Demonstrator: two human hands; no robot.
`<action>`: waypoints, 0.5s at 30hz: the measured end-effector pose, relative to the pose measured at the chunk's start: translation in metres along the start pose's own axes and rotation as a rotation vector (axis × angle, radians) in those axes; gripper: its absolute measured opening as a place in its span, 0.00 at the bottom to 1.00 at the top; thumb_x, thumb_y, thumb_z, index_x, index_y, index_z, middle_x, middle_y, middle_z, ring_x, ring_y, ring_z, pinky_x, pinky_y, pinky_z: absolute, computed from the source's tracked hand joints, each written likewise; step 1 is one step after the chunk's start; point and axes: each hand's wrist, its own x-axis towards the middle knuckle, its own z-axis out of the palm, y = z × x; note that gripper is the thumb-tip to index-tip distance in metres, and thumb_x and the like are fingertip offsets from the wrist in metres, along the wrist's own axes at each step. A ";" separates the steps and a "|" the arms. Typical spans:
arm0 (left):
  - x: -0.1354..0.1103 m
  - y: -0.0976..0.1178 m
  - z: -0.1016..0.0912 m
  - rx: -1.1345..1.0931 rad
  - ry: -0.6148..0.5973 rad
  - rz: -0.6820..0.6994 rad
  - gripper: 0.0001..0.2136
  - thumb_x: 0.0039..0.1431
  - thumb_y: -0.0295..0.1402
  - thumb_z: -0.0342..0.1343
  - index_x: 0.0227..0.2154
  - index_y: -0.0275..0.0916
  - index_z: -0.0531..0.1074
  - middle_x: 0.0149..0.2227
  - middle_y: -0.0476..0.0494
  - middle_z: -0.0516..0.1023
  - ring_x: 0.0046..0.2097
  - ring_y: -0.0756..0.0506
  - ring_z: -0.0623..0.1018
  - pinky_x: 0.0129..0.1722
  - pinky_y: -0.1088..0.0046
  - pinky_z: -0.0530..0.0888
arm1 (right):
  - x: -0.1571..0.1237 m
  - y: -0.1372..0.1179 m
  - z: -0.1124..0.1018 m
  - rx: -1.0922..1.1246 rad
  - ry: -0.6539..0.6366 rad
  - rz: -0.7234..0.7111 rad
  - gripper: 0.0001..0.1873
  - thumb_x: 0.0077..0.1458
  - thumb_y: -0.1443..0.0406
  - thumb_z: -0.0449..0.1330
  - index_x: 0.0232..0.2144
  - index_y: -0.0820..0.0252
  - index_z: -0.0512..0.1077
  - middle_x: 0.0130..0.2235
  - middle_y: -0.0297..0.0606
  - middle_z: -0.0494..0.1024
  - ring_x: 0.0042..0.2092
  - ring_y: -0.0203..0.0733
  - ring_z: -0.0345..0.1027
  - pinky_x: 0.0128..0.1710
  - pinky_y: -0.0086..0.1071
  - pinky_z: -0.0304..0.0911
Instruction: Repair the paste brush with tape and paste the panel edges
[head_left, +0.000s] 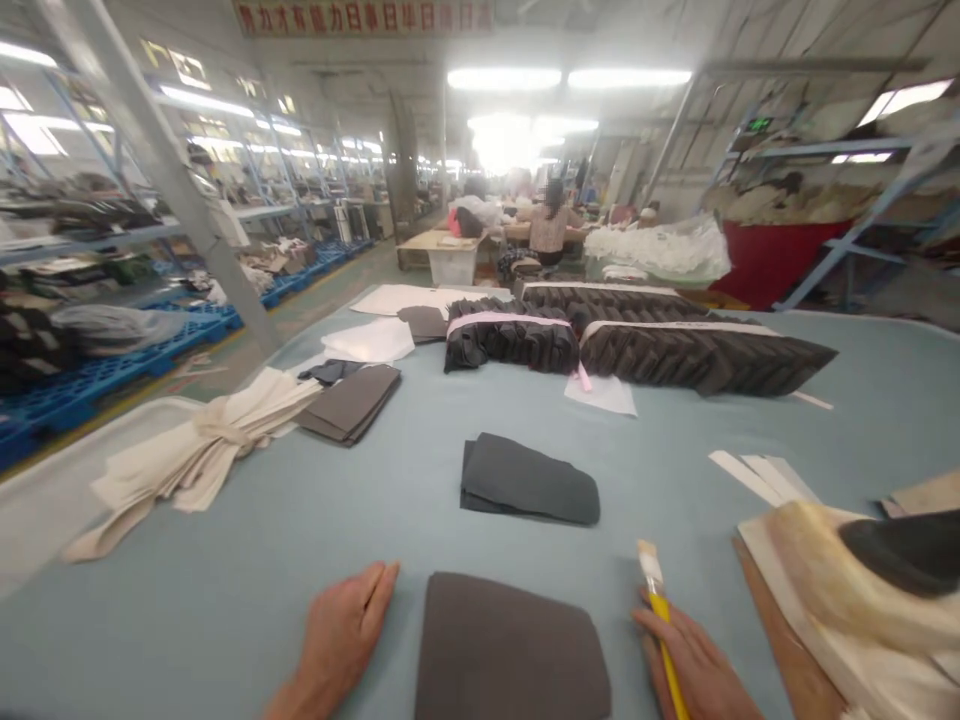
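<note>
My right hand (694, 655) is closed round the yellow handle of a paintbrush (656, 590), its pale bristles pointing away from me. On the table, my left hand (341, 630) rests with its fingers curled together, and nothing shows in them. Between the hands lies a dark brown-grey cut piece (514, 650), apart from both; its near edge runs out of view. Beyond it is a small stack of dark grey cut pieces (529, 480), slightly fanned. To the right of the brush stands a cream, stained container (832, 570) with a black opening; its contents cannot be made out.
Long bundles of dark pieces (705, 355) tied with pale strips lie across the far table. At left are a tied cream fabric bundle (217, 430) and brown pieces (352, 400). White strips (765, 478) lie at right. A metal post (180, 180) rises beyond the table's left edge.
</note>
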 end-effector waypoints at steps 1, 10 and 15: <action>0.001 0.003 -0.002 -0.067 0.004 -0.034 0.21 0.68 0.46 0.45 0.20 0.44 0.65 0.18 0.50 0.69 0.24 0.45 0.71 0.29 0.68 0.60 | 0.000 -0.004 -0.001 0.012 -0.002 0.027 0.18 0.74 0.59 0.48 0.54 0.58 0.73 0.51 0.47 0.84 0.51 0.50 0.80 0.49 0.41 0.76; -0.018 0.017 -0.016 -0.390 0.165 -0.105 0.24 0.66 0.56 0.36 0.21 0.46 0.51 0.22 0.53 0.55 0.27 0.47 0.62 0.30 0.69 0.60 | 0.002 -0.013 0.000 0.116 0.011 0.172 0.19 0.75 0.54 0.47 0.54 0.55 0.72 0.47 0.47 0.83 0.48 0.52 0.80 0.46 0.46 0.78; -0.090 0.022 -0.028 -0.539 0.097 -0.104 0.25 0.65 0.58 0.43 0.23 0.44 0.62 0.22 0.54 0.58 0.26 0.47 0.63 0.28 0.71 0.63 | 0.010 -0.044 -0.043 0.104 0.180 0.202 0.20 0.75 0.53 0.48 0.53 0.57 0.72 0.50 0.49 0.83 0.50 0.55 0.81 0.47 0.48 0.78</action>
